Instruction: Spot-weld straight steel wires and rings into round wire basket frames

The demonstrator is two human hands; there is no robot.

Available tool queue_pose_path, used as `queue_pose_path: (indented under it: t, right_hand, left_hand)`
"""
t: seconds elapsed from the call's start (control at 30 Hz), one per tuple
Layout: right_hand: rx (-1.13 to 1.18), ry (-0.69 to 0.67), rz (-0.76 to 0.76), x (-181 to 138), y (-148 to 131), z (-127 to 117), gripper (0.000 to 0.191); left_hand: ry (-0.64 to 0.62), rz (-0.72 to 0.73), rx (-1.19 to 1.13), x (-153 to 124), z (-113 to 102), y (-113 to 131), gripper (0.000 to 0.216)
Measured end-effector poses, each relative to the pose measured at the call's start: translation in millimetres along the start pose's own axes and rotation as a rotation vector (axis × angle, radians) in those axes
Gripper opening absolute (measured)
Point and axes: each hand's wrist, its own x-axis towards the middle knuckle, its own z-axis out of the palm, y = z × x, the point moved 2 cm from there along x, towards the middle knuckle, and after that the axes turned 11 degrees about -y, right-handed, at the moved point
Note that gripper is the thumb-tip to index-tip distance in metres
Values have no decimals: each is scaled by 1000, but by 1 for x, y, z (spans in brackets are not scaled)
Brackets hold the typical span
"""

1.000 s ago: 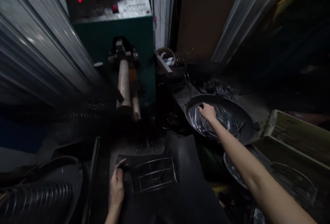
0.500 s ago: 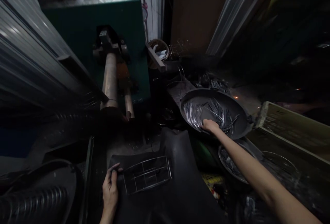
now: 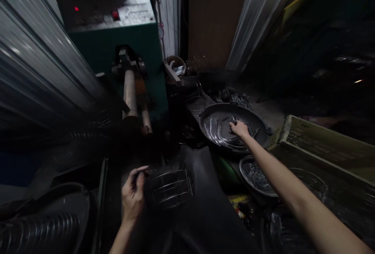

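My right hand (image 3: 240, 128) reaches into a round dark metal pan (image 3: 258, 123) holding several thin shiny wire pieces (image 3: 215, 129); its fingers curl down onto the wires. My left hand (image 3: 133, 193) grips the left edge of a small wire grid frame (image 3: 172, 187), lifting that side off the dark surface in front of me. Thumb and fingers pinch the frame's rim.
A green machine (image 3: 117, 47) with two horizontal rods (image 3: 130, 94) stands ahead. A second pan of wire bits (image 3: 256, 174) sits nearer, below the first. A flat yellowish crate (image 3: 322, 144) lies right. Corrugated hose (image 3: 38, 226) is at lower left.
My right hand moved from the pan's near rim back into the middle of the wires. My left hand tilted the wire frame up from lying flat.
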Motion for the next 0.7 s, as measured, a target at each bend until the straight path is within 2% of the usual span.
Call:
queue_pose_path:
  t: [0.1, 0.17, 0.2, 0.27, 0.33, 0.4, 0.47, 0.53, 0.63, 0.7]
  right_hand:
    - [247, -50, -54, -30, -43, -11, 22]
    - [429, -156, -134, -63, -78, -12, 27]
    - [542, -240, -185, -83, -96, -11, 29]
    - [946, -532, -304, -125, -133, -2, 30]
    - [1160, -740, -333, -161, -161, 12, 30]
    - [1145, -768, -339, -181, -172, 32, 28]
    - [954, -716, -372, -191, -162, 59, 23]
    - [672, -711, -416, -199, -133, 86, 19]
    - [274, -809, -522, -214, -80, 114, 27]
    - [110, -834, -584, -222, -56, 125, 31]
  left_hand:
    - [-248, 136, -68, 9, 37, 47, 30]
    - [-382, 232, -123, 13, 64, 75, 35]
    - [-424, 291, -146, 14, 76, 87, 39]
    - [-528, 392, -172, 14, 96, 103, 46]
    - [-688, 385, -223, 10, 105, 109, 44]
    - [-728, 278, -335, 8, 101, 109, 43]
    - [-596, 155, -492, 14, 88, 105, 41]
    - [-450, 34, -681, 30, 75, 99, 34]
    - [-455, -220, -962, 62, 71, 83, 25]
    - [-489, -366, -1084, 80, 76, 68, 26]
